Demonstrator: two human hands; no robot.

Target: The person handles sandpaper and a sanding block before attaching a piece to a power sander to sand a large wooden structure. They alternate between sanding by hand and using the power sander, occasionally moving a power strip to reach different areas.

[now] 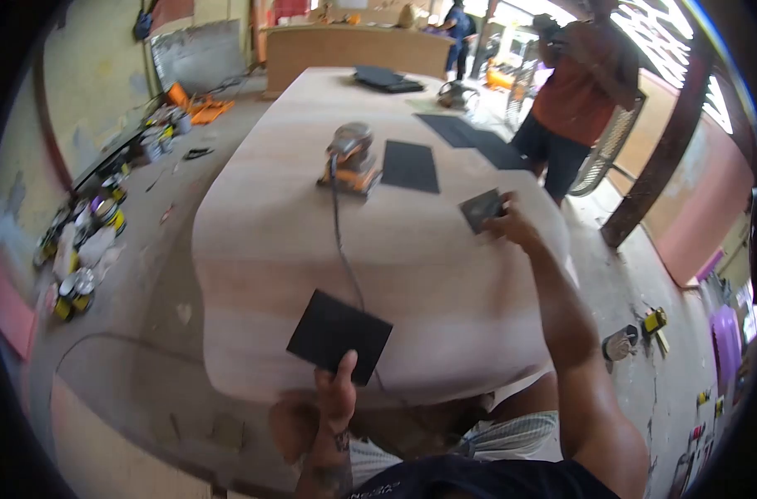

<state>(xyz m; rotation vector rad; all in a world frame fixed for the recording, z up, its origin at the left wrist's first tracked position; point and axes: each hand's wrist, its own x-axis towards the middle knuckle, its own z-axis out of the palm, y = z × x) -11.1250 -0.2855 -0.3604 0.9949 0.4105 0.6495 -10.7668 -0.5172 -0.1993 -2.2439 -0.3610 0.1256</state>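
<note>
My left hand point(337, 399) grips a black sandpaper sheet point(338, 333) by its lower edge, thumb on top, above the near edge of a large pale tabletop point(262, 224). On the right part of the tabletop, my right hand point(513, 223) has its fingers closed on a smaller dark grey sandpaper piece point(480, 211). An orange and grey power sander point(351, 162) stands farther in, its cord point(338, 229) running toward me and passing behind the left sheet. Beside the sander lies another black sandpaper sheet point(410, 166).
More dark sheets point(462, 133) and a stack point(387, 79) lie toward the far end, near a second tool point(457, 94). A person in an orange shirt point(574, 83) stands at the right. Paint cans point(77, 283) line the left floor; a can point(620, 343) stands right.
</note>
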